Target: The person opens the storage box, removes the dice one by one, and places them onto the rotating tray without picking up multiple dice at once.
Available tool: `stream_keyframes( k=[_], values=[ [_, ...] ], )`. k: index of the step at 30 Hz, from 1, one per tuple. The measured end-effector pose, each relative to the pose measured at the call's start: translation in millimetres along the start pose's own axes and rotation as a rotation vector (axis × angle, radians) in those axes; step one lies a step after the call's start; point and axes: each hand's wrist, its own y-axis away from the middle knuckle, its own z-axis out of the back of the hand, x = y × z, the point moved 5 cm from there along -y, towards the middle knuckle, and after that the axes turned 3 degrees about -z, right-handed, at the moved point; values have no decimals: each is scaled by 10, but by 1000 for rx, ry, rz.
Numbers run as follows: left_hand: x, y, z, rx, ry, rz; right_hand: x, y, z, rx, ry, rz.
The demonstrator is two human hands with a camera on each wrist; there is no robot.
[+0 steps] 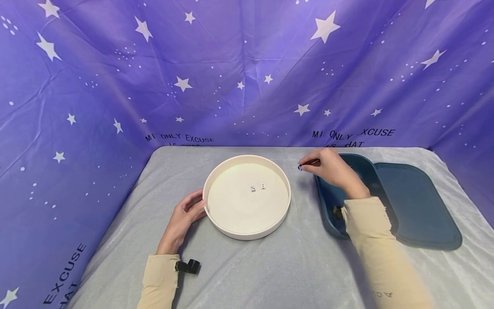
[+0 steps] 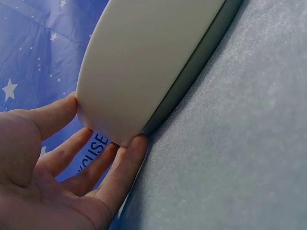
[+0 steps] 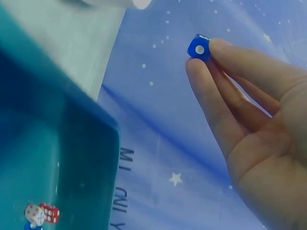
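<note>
A round cream tray [image 1: 247, 236] with a low wall lies on the grey cloth, with two white dice inside: one die [image 1: 253, 189] and another die [image 1: 263, 187] close to its right. My left hand [image 1: 184, 219] holds the tray's left side, its thumb [image 2: 60, 112] at the rim and its fingers against the outer wall. Between thumb and fingertips my right hand [image 1: 329, 167] pinches a blue die [image 3: 199, 48] with white pips. That hand is raised over the left edge of a dark teal box [image 1: 328, 229]. Red, white and blue dice [image 3: 41, 214] lie in the box.
Flat beside the box, on its right, lies a teal lid [image 1: 420, 206]. A black strap with a small device [image 1: 189, 266] is on the left wrist. Purple star-patterned fabric [image 1: 243, 77] hangs behind the cloth-covered table [image 1: 254, 274] and along its sides.
</note>
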Motion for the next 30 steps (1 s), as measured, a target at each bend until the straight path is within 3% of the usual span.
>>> stream_keyframes(
  k=[13, 22, 30],
  values=[
    [-15, -1, -14, -15, -12, 9, 155, -105, -243, 30, -9, 39],
    [-30, 11, -17, -6, -22, 3, 145, -148, -461, 81, -39, -3],
    [93, -30, 35, -8, -11, -8, 152, -151, -660, 118, -42, -10]
  ],
)
